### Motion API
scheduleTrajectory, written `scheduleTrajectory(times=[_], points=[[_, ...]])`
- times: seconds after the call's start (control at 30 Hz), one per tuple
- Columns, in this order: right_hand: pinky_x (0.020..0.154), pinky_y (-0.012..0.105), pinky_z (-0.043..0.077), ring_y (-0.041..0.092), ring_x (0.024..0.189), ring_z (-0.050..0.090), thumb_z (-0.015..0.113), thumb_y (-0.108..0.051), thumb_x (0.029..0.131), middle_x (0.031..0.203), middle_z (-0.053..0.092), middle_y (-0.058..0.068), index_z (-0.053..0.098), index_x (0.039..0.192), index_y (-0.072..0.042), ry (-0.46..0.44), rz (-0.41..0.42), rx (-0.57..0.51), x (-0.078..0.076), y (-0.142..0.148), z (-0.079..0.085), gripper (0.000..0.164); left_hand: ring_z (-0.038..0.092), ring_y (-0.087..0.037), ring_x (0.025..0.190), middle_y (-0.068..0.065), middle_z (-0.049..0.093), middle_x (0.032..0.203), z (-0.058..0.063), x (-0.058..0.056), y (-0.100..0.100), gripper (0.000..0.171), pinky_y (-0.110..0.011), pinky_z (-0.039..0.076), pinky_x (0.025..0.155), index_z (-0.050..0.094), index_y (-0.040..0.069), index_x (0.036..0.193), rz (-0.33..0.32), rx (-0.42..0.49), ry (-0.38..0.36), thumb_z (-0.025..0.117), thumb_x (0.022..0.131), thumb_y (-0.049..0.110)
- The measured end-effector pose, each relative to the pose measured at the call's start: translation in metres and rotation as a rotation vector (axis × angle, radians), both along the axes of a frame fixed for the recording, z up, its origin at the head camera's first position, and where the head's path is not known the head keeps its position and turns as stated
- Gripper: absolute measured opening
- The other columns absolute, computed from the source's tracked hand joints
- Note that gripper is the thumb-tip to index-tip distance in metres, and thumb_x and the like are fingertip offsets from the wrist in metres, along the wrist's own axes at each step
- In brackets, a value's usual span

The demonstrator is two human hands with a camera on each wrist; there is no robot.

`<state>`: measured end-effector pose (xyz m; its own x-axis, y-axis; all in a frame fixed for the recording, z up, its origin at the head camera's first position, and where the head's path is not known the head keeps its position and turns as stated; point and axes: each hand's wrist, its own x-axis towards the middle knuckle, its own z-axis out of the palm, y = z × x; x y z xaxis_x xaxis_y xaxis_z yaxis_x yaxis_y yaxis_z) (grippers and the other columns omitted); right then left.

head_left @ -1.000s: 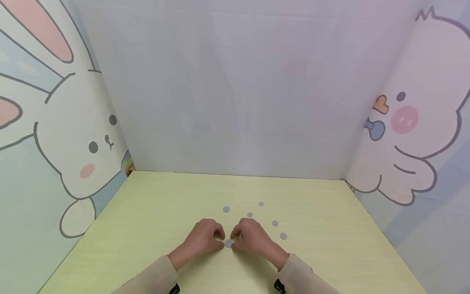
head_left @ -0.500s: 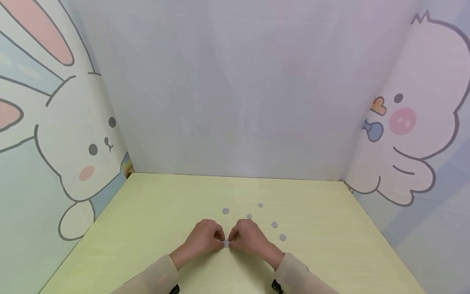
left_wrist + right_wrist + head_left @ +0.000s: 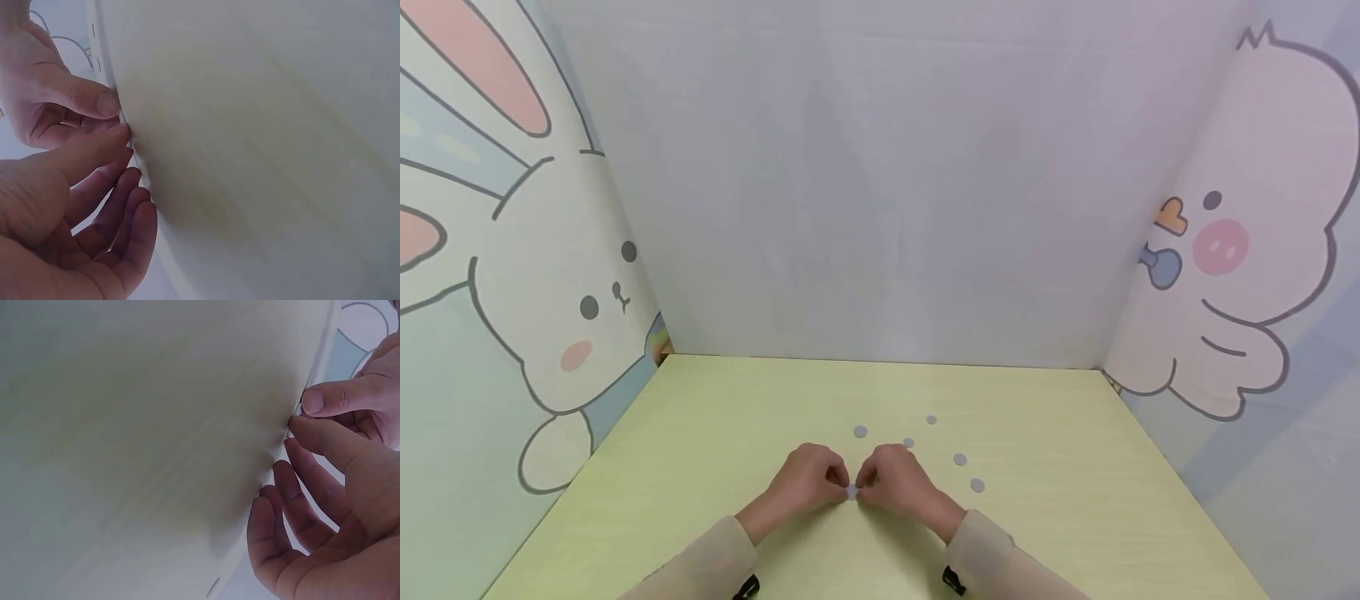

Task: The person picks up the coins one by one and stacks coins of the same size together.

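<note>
A small round grey coin [image 3: 852, 493] lies low at the tabletop between the two hands. My left hand [image 3: 808, 479] pinches its left edge with thumb and index finger, the other fingers curled. From the opposite side my right hand [image 3: 895, 482] pinches the right edge, its fingertips nearly meeting the left ones. In the left wrist view, the left thumb [image 3: 94, 147] points at the other hand's thumb, with a thin sliver of the coin [image 3: 122, 117] between. The right wrist view has the right thumb [image 3: 325, 436] close over the tabletop; the fingers hide most of the coin.
Several more grey coins lie farther back: one behind the hands [image 3: 861, 432], one just past the right hand [image 3: 908, 442], a far one [image 3: 931, 420], and others to the right [image 3: 960, 459]. The pale yellow table [image 3: 737, 400] meets a plain backdrop [image 3: 880, 208] and cartoon-printed side walls.
My right hand has closed in on the coin from the right. Both hands and the coin have then shifted slightly left. The other coins lie where they were.
</note>
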<state>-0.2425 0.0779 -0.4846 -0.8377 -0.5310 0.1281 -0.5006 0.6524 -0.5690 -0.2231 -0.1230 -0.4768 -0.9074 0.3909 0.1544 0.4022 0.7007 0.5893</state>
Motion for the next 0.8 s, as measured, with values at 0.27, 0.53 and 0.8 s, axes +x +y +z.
scheduleTrajectory(times=[0.27, 0.53, 0.8], points=[[0.070, 0.020, 0.051, -0.001, 0.071, 0.059, 0.086, -0.004, 0.082, 0.073, 0.074, -0.011, 0.084, 0.081, -0.011, 0.019, -0.021, -0.016, -0.002, -0.012, -0.002, 0.008, 0.056, -0.007, 0.070, 0.010, 0.069, 0.073, 0.002, -0.003, -0.012, 0.013, -0.028, 0.049, 0.068, 0.080, 0.013, 0.078, -0.006, 0.004, -0.016, 0.090, 0.081, 0.006], [0.068, 0.020, 0.050, -0.001, 0.067, 0.057, 0.088, -0.007, 0.084, 0.074, 0.073, -0.012, 0.084, 0.081, -0.012, 0.008, -0.046, -0.023, -0.006, -0.024, -0.005, 0.007, 0.057, -0.007, 0.071, 0.012, 0.069, 0.074, 0.000, -0.008, -0.024, 0.013, -0.029, 0.051, 0.070, 0.080, 0.015, 0.079, 0.027, -0.016, -0.017, 0.091, 0.081, 0.008], [0.068, 0.020, 0.051, -0.002, 0.068, 0.058, 0.088, -0.008, 0.084, 0.074, 0.074, -0.011, 0.084, 0.081, -0.012, 0.002, -0.059, -0.023, -0.009, -0.035, -0.005, 0.007, 0.058, -0.007, 0.072, 0.013, 0.070, 0.076, -0.001, -0.010, -0.034, 0.013, -0.029, 0.051, 0.070, 0.080, 0.016, 0.080, 0.043, -0.029, -0.004, 0.091, 0.081, 0.010]])
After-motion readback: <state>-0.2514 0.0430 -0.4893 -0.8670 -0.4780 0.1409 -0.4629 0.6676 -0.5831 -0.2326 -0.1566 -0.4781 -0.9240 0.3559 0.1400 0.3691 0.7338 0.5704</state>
